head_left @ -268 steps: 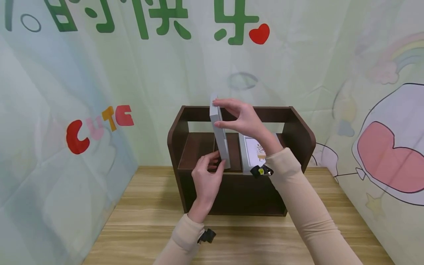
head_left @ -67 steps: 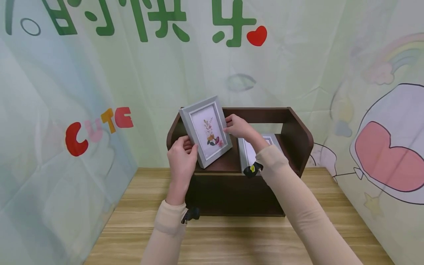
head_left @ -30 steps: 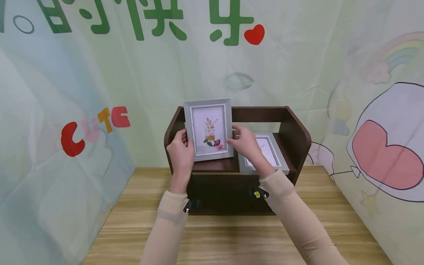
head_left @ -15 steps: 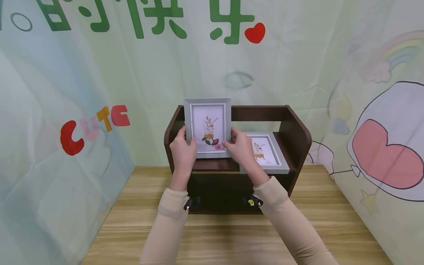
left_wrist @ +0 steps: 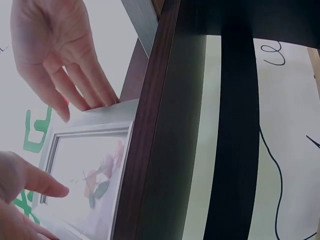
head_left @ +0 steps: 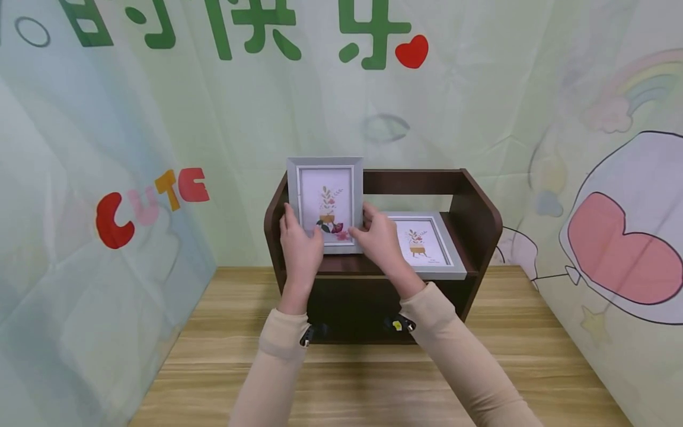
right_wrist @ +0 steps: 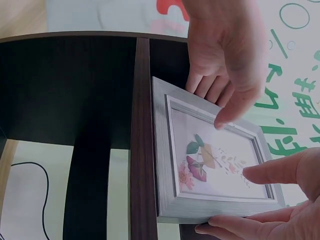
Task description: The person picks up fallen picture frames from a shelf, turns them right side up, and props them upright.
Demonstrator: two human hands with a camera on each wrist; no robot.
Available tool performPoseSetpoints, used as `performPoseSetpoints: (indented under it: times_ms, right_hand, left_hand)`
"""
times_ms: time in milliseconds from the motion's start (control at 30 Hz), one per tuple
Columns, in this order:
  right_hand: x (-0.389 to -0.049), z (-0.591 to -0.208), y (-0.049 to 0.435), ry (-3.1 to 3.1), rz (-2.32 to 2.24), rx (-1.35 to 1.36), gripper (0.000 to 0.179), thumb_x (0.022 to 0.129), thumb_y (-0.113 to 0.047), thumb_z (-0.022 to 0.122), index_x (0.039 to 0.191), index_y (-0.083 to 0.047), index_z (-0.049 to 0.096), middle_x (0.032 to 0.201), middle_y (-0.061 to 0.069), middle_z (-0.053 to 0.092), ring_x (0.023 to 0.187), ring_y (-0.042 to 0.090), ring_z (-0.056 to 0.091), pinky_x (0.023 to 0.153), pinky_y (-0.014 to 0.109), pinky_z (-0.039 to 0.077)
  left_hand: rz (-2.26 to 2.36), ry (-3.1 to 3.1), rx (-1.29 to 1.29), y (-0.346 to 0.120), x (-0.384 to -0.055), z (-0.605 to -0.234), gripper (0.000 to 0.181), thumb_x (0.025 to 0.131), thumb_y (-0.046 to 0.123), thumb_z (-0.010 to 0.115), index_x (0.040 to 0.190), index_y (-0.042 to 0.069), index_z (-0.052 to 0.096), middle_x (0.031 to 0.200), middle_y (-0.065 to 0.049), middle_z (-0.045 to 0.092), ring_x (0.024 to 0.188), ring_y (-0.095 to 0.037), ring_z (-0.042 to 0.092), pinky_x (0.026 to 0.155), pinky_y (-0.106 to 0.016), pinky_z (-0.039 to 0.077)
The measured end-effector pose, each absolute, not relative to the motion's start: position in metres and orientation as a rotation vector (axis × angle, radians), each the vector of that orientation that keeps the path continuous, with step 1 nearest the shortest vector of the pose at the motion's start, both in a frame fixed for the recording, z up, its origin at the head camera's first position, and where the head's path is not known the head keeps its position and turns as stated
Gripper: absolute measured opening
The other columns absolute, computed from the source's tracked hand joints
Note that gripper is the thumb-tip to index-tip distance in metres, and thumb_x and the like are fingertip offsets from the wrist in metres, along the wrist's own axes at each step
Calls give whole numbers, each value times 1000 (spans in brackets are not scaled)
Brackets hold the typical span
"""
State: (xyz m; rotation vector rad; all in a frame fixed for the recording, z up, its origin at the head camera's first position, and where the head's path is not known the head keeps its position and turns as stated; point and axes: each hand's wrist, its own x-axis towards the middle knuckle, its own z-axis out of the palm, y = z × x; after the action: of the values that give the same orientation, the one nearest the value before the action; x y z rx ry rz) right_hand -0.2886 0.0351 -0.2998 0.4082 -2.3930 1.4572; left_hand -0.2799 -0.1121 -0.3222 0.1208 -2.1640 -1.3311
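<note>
A grey picture frame (head_left: 325, 204) with a flower-and-plant print stands upright at the left of a dark brown shelf (head_left: 416, 182), its bottom edge at the shelf board. My left hand (head_left: 300, 243) lies along its left edge, fingers nearly straight; its thumb (left_wrist: 47, 182) extends over the front in the left wrist view. At the lower right edge, my right hand (head_left: 381, 240) holds the frame, fingers along the side and thumb in front. The right wrist view shows those fingertips (right_wrist: 220, 223) at the side edge. A second grey frame (head_left: 453, 258) lies face up to the right.
The shelf has a raised right side panel (head_left: 482, 222) and a back rail with a gap beneath it. It stands on a wood-grain table (head_left: 229, 356). A printed cloth backdrop (head_left: 240, 118) surrounds the table at the back and both sides.
Earlier the picture frame was edge-on, then tilted; it was turned to face me and straightened upright. Over the last half second it shifted slightly left, and my left fingers straightened.
</note>
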Motion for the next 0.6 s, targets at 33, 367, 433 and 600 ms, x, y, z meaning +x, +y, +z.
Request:
performPoseSetpoints:
  times_ms: [33,367,433,600]
  right_hand:
    - [-288,-300,35,-2396,1454,408,57,83,-4,68,135,4,47,127,25,57,114,31,60,92,37,51]
    - [-288,-299,35,-2429,1450,418,58,85,-7,68,137,2,46,129,22,57,114,30,60,92,36,51]
    - [-288,-298,38,-2440,1468,412,59,85,-9,68,138,1,44,130,22,56,115,29,60,92,35,51]
    - [-288,-295,48,-2483,1418,379,60,87,-16,68,139,3,44,132,22,55,118,30,58,97,38,49]
  left_hand:
    - [-1337,-2160,123,-111,-280,-322,77,89,13,61,151,3,16,150,-23,27,135,-37,33,109,-49,34]
    - [-1323,-2145,117,-107,-280,-324,79,90,15,59,152,4,11,151,-23,21,139,-35,26,112,-47,31]
    - [-1308,-2127,97,-105,-279,-325,80,90,14,60,152,4,11,151,-21,21,140,-33,25,112,-46,31]
    - [-1234,-2042,19,-98,-276,-326,80,88,12,65,151,3,16,153,-17,18,141,-29,21,112,-45,31]
